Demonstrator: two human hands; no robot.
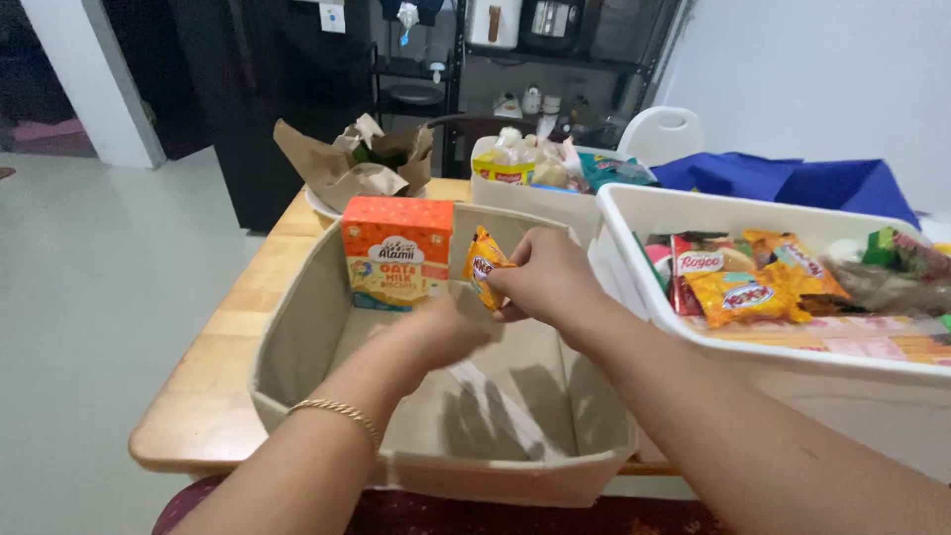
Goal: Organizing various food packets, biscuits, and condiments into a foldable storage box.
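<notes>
One orange snack packet (484, 273) pinched in right hand (543, 277) fingers; left hand (446, 332) blurred, grip unclear; one orange biscuit box (396, 252) in beige bin (297, 327); two white tubs; wooden desk (213, 376); grey floor

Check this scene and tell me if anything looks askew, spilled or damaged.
Nothing looks spilled or damaged. The orange box stands upright against the far wall of the beige fabric bin. The right hand holds a small orange packet over the bin, with the left hand just below. The white tub holds loosely piled snacks.

Both hands, right hand (543, 277) and left hand (441, 332), pinch an orange snack packet (484, 264) over the beige bin (297, 327).
</notes>
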